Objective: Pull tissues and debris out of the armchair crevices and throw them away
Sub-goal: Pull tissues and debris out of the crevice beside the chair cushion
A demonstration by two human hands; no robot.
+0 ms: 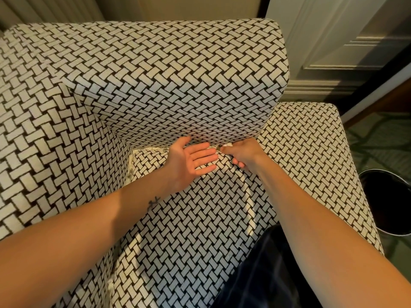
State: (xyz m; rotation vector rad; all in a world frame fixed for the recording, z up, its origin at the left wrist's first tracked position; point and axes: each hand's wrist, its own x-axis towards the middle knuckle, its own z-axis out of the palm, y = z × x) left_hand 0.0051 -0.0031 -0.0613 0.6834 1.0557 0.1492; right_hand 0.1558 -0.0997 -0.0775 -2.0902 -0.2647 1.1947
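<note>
Right hand [244, 153] pinches pale scrap [224, 146] in back crevice of armchair [155, 74]; left hand [189, 161] open, palm up. Extraction step, I judge. Next: pull free, drop in bin [389, 196] beside armchair.

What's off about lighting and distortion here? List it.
Head view: warm yellowish light; the left hand casts a soft shadow on the seat cushion; wide-angle lens bows the armchair back; the scrap the right hand pinches is indistinct; bin rim glints.

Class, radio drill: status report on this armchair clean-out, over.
Left grip open, palm up at the back crevice. Right grip pinching small scrap. Bin beside chair; nothing in the way.
</note>
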